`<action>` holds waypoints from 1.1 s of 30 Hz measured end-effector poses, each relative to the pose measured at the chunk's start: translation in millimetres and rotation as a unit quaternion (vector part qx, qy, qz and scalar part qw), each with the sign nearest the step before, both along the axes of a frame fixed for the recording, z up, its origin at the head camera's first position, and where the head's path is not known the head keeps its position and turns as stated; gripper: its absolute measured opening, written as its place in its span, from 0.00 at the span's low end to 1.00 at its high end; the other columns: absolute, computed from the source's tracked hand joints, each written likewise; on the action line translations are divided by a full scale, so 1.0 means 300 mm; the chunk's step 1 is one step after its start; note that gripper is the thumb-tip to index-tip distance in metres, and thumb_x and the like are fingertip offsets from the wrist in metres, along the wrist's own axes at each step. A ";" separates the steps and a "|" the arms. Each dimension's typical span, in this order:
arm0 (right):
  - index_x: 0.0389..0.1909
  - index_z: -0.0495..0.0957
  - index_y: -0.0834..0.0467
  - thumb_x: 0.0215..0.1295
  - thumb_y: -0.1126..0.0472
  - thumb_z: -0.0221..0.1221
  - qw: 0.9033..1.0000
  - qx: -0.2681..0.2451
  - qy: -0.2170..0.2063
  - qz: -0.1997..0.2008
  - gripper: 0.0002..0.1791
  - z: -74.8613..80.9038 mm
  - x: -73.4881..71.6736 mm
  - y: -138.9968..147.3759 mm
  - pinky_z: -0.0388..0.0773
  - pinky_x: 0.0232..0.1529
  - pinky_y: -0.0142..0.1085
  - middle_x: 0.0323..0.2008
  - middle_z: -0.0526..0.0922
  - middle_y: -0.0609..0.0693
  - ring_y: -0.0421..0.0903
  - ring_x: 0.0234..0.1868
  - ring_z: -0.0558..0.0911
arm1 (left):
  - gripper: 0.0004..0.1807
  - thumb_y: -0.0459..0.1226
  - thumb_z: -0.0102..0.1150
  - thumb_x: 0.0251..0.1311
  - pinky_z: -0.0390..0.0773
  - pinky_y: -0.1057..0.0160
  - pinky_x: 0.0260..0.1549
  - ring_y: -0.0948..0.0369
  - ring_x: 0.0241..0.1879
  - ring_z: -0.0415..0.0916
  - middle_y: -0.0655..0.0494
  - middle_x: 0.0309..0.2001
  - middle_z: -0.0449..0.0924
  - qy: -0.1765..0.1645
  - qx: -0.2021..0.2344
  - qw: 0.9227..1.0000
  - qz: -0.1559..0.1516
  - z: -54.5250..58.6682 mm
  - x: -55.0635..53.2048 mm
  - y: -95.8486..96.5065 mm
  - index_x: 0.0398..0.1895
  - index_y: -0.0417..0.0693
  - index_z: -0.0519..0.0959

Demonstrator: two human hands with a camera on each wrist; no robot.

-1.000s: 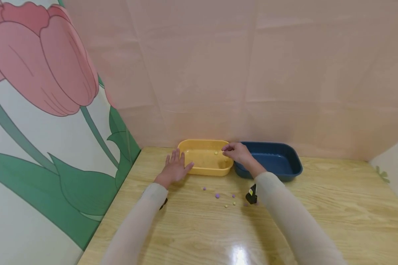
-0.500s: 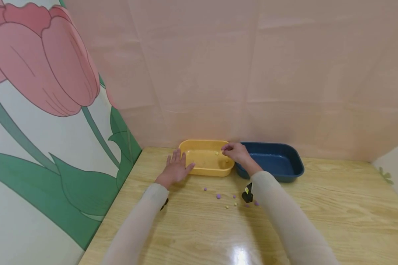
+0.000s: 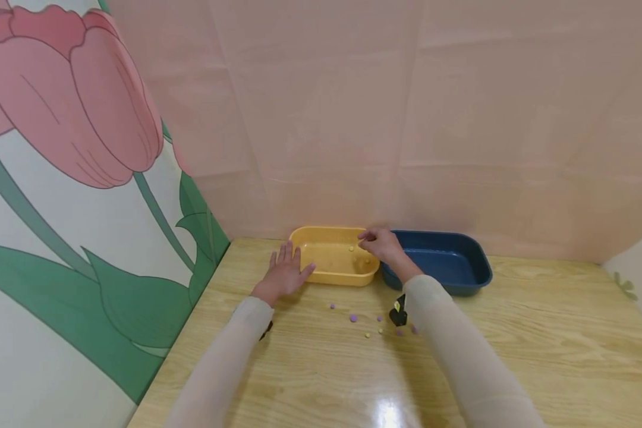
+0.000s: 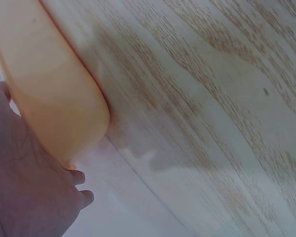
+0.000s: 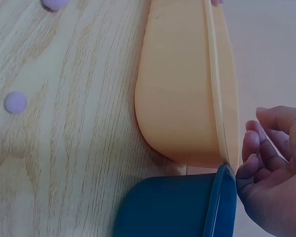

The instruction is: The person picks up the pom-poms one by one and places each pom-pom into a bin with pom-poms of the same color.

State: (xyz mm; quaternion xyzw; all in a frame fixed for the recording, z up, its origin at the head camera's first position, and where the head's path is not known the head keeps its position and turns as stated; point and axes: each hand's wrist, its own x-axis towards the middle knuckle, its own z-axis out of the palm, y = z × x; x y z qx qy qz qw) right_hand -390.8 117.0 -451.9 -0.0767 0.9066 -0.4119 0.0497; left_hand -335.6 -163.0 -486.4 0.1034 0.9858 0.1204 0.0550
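My left hand (image 3: 283,276) rests at the left end of a yellow tray (image 3: 334,278), fingers spread and straight. In the left wrist view that hand (image 4: 29,168) lies along the tray's rim. Above the right end of the same tray, close to where it meets a blue tray (image 3: 449,267), is my right hand (image 3: 383,246). Its fingers are loosely bent, and nothing shows between them in the right wrist view. Two small yellow balls, one (image 3: 351,248) farther back and one (image 3: 367,261) nearer, lie inside the yellow tray.
On the wooden table (image 3: 310,368) before the trays lie several small purple balls (image 3: 353,318) and two yellow ones (image 3: 367,335). A black device (image 3: 398,312) sits at my right wrist. Behind the trays hangs a pink sheet (image 3: 326,119); a tulip-painted wall (image 3: 69,107) stands left.
Both hands keep nearly the same places at the yellow tray. The whole head view has shifted slightly, and the right forearm has moved a little left.
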 end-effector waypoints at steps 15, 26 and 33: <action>0.56 0.81 0.59 0.76 0.55 0.57 0.999 -0.040 -0.020 0.012 0.15 0.032 0.057 0.034 0.79 0.51 0.46 0.54 0.82 0.58 0.55 0.52 0.81 | 0.51 0.71 0.15 0.70 0.33 0.42 0.76 0.45 0.81 0.28 0.40 0.82 0.29 -0.005 -0.022 1.000 -0.003 -0.009 -0.002 -0.006 0.82 0.41 0.42; 0.53 0.81 0.52 0.75 0.53 0.59 0.996 -0.037 -0.011 0.079 0.12 0.088 0.145 0.055 0.77 0.51 0.46 0.50 0.82 0.53 0.52 0.51 0.79 | 0.51 0.70 0.17 0.71 0.32 0.42 0.76 0.46 0.80 0.24 0.40 0.82 0.28 -0.007 -0.006 1.000 -0.003 0.001 0.001 -0.005 0.82 0.41 0.42; 0.51 0.83 0.50 0.73 0.54 0.60 0.993 -0.041 -0.021 0.104 0.10 0.081 0.214 0.079 0.77 0.50 0.44 0.48 0.82 0.50 0.49 0.49 0.79 | 0.48 0.68 0.21 0.73 0.33 0.41 0.76 0.44 0.80 0.27 0.39 0.81 0.27 -0.006 -0.006 1.000 -0.004 -0.011 -0.003 -0.006 0.82 0.41 0.42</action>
